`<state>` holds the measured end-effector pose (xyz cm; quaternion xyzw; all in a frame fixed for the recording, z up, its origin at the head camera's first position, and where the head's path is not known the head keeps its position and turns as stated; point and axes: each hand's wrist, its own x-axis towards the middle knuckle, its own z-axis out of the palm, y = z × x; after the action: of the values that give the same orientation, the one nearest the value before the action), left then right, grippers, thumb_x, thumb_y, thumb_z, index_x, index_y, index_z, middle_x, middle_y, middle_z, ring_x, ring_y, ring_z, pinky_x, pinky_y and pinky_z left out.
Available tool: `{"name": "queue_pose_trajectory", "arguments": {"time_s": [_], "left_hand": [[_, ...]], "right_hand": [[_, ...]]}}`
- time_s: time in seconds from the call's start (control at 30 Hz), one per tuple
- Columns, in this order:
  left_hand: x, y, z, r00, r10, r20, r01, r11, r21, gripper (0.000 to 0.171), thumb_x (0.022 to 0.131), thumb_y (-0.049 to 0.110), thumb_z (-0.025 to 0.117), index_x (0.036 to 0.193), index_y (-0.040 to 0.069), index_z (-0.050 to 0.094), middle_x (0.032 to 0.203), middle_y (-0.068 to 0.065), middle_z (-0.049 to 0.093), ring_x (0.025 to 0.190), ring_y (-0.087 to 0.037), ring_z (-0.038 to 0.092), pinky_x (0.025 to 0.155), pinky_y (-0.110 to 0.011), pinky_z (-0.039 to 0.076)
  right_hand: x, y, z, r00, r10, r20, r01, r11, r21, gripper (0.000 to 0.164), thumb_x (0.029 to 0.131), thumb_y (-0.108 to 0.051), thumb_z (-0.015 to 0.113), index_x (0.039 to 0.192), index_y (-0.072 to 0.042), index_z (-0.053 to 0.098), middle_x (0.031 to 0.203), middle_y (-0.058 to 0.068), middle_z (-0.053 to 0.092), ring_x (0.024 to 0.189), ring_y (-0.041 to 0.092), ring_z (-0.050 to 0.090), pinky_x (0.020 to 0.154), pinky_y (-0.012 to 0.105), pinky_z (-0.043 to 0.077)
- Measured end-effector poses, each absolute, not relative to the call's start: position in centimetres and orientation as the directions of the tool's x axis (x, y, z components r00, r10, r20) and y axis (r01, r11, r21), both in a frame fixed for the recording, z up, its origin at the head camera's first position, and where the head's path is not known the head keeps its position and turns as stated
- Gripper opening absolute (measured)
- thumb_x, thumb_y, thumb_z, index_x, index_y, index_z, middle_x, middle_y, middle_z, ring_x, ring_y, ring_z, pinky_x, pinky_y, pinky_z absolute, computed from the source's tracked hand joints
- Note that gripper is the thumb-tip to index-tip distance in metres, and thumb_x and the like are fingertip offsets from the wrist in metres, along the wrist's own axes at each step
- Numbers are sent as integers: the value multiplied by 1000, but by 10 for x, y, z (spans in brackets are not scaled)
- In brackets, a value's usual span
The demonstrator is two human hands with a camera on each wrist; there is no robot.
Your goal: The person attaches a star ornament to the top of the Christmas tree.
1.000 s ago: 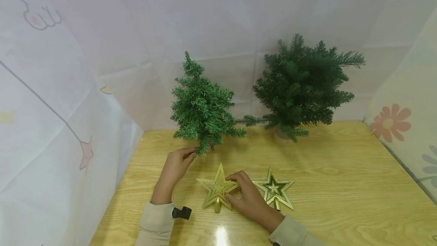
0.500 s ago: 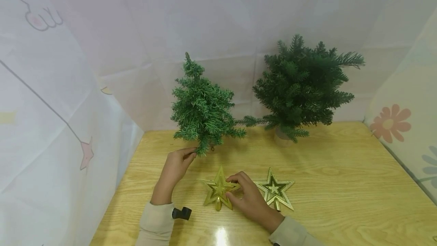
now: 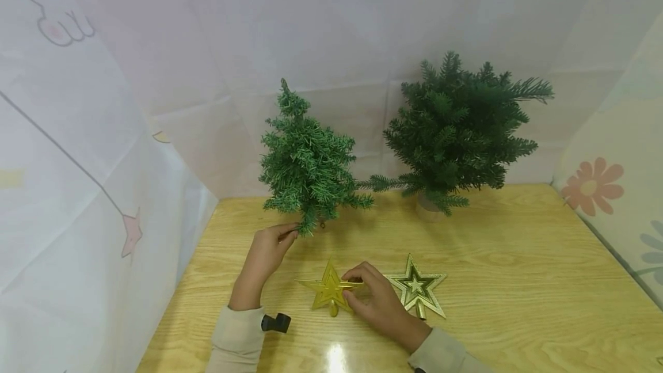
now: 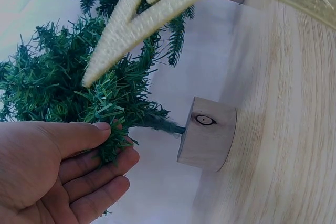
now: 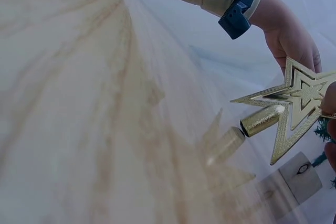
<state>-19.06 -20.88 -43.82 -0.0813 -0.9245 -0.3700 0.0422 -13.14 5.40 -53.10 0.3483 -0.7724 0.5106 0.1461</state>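
Observation:
My left hand (image 3: 266, 255) pinches a low branch tip of the smaller green Christmas tree (image 3: 308, 160) between thumb and forefinger; the left wrist view shows the other fingers under the tip. This tree stands on a round wooden base (image 4: 207, 134). In my right hand (image 3: 380, 301) is a gold star tree topper (image 3: 331, 285), pinched by its right point. The star is raised off the table and tilted, with its hollow socket (image 5: 262, 120) toward the person. Just right of that hand a second gold star topper (image 3: 416, 285) lies on the table, one point partly hidden.
A larger dark green tree (image 3: 458, 131) stands at the back right on its wooden base (image 3: 429, 207), one long branch reaching toward the smaller tree. Printed cloth (image 3: 331, 27) hangs behind and at both sides of the wooden table (image 3: 518, 281).
The star in my right hand has tilted, its face now seen more edge-on. My right hand has shifted only slightly; my left hand and both trees have kept their places.

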Motion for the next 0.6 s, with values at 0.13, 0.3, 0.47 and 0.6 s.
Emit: {"name": "queue_pose_trajectory", "arguments": {"time_s": [0.13, 0.3, 0.47, 0.6], "left_hand": [[-190, -209, -438, -984, 116, 136, 178, 714, 677, 32, 98, 21, 61, 129, 9, 65, 121, -11, 66, 101, -22, 68, 81, -41, 57], [-190, -209, -437, -983, 118, 139, 181, 713, 678, 32, 98, 21, 62, 129, 10, 65, 120, -11, 67, 101, -22, 68, 81, -41, 57], [-190, -209, -437, -984, 117, 136, 178, 712, 679, 32, 98, 20, 62, 128, 10, 65, 120, -11, 67, 100, -22, 68, 81, -40, 58], [-190, -209, -438, -984, 116, 134, 176, 715, 676, 32, 98, 20, 62, 128, 10, 65, 120, -11, 67, 100, -22, 68, 81, -41, 58]], "right_hand": [[-131, 54, -530, -678, -386, 625, -723, 195, -663, 29, 90, -9, 71, 116, -10, 60, 110, -2, 59, 100, 12, 59, 84, 30, 54], [-129, 54, -528, -675, -381, 632, -724, 178, -666, 29, 89, -6, 72, 115, -8, 59, 108, 0, 60, 98, 13, 60, 81, 32, 55], [-126, 53, -524, -689, -380, 617, -705, 153, -692, 33, 87, -1, 72, 116, -9, 58, 106, 2, 61, 94, 14, 60, 80, 29, 55], [-122, 51, -515, -685, -371, 628, -706, 120, -698, 34, 84, 6, 72, 114, -5, 59, 103, 6, 62, 89, 18, 61, 76, 33, 57]]}}
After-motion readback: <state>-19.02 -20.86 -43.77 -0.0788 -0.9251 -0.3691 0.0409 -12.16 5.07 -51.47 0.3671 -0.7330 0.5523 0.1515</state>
